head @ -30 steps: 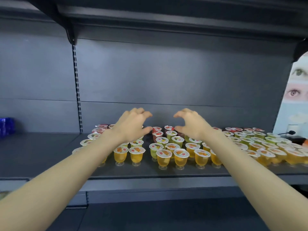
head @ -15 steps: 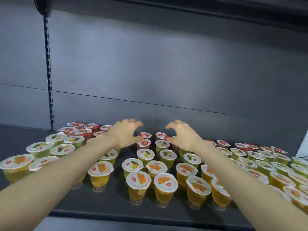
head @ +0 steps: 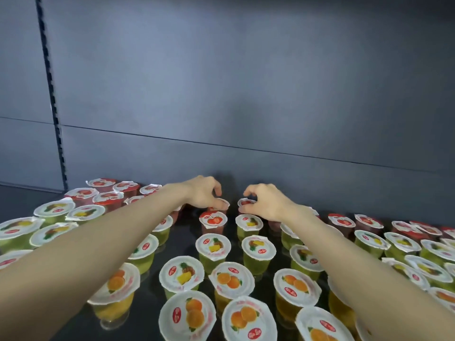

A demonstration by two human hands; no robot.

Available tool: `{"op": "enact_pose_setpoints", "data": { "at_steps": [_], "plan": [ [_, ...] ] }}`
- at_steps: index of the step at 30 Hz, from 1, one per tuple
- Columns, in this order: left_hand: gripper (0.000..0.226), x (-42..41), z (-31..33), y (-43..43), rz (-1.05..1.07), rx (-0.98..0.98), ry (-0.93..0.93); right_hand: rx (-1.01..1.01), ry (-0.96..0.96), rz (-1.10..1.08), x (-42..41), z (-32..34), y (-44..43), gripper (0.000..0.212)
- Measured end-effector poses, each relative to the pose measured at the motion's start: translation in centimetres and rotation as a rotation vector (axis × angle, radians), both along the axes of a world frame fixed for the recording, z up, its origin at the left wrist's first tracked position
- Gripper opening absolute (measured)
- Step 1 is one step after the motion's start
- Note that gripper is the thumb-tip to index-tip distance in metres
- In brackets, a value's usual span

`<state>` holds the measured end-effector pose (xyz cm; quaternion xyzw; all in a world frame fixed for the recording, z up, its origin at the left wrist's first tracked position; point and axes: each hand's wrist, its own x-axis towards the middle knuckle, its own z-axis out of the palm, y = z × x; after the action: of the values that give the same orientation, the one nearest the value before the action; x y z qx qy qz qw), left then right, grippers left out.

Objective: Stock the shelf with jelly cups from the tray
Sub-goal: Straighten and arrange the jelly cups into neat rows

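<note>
Shelf (head: 185,233) looks mostly stocked to me: jelly cups (head: 213,246) stand in rows across nearly the whole width, orange ones at the front, green pineapple ones in the middle, red strawberry ones at the back near the back panel (head: 246,94). Both arms reach over the front rows to the very back. The left hand (head: 203,194) has its fingers curled round the rim of a red cup (head: 220,205), and the right hand (head: 269,203) pinches a second red cup (head: 246,202) just beside it, so my guess is these two are being set down to fill the middle of the back row. Both cups sit upright, low over the shelf; can't tell if their bases are touching it, the cups in front hide that. The tray isn't in view at all, so no idea how many are left to go. The cups themselves are small clear plastic goblets with stubby feet and white peel-off foil lids with fruit pictures; some lids are a bit crinkled at the edges. They're packed close, so easy to knock over reaching across.
</note>
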<state>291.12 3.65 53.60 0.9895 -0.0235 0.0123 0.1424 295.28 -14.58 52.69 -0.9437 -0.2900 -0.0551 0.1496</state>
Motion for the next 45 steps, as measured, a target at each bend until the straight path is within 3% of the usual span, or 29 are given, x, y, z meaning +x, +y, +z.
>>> {"op": "enact_pose_setpoints", "data": {
  "at_steps": [10,33,45],
  "plan": [
    [0.038,2.3,0.3,1.1,-0.061,-0.008,0.049,-0.04,0.032,0.031,2.0,0.5,0.9,0.025],
    [0.027,2.1,-0.9,4.2,-0.076,-0.02,-0.092,0.083,0.004,0.109,1.6,-1.2,3.3,0.021],
    [0.025,1.8,-1.1,3.5,-0.053,0.076,-0.149,0.088,-0.006,0.103,1.9,-1.6,3.2,0.021]
  ]
}}
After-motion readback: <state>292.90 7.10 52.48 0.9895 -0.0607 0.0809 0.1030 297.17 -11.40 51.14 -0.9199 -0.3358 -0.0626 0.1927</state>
